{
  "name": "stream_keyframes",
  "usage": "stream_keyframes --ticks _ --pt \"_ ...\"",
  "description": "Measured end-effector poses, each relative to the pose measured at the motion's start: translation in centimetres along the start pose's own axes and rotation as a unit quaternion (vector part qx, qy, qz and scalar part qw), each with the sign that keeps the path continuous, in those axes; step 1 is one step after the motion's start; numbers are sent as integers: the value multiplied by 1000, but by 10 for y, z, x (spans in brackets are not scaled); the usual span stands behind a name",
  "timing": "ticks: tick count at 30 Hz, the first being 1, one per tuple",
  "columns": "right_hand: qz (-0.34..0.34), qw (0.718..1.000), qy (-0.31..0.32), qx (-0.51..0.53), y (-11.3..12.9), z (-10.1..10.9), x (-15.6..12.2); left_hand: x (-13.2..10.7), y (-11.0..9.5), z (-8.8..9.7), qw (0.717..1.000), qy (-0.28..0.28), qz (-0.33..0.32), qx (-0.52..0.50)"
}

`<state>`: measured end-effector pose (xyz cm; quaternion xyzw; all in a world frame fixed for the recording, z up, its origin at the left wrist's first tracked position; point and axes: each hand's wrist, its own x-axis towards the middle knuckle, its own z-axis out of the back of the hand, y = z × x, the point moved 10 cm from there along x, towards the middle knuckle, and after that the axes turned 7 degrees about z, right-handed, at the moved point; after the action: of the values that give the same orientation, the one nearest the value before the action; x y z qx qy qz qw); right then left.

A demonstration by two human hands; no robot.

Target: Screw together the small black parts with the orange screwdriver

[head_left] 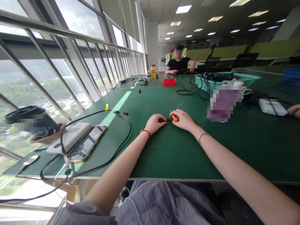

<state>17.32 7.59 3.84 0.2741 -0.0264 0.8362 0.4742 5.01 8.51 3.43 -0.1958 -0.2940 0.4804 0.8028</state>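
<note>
Over the middle of the green table (150, 156), my left hand (155, 122) pinches a small black piece (167, 120) between thumb and fingers; its exact kind is too small to tell. Close by on the right, my right hand (184, 120) is closed around a screwdriver (175, 118) with an orange and black handle. Its thin metal shaft sticks out past the fingers, pointing up and left, away from the black piece. The two hands are a short gap apart. Another small black piece (126, 113) lies on the table to the left, by a black cable (128, 134).
At left are a phone (87, 145), a white box-like device (70, 137) and a lidded cup (35, 122). Farther off stand a red tray (169, 82), a jar (153, 72) and a teal basket (248, 78) of cables. A person (179, 62) sits opposite; another hand (294, 110) shows far right.
</note>
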Motion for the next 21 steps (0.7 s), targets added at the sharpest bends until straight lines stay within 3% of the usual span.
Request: stream_keyframes --ticks 9,17,21 --pt "-11 1000 20 -14 3 1 0 0 0 -1 1000 -3 -10 17" --pt "-103 993 -2 53 -30 9 -8 -6 -7 9 997 -40 -10 58" --pt "-127 988 -18 82 -45 13 -12 -12 -6 15 996 -65 38 48"
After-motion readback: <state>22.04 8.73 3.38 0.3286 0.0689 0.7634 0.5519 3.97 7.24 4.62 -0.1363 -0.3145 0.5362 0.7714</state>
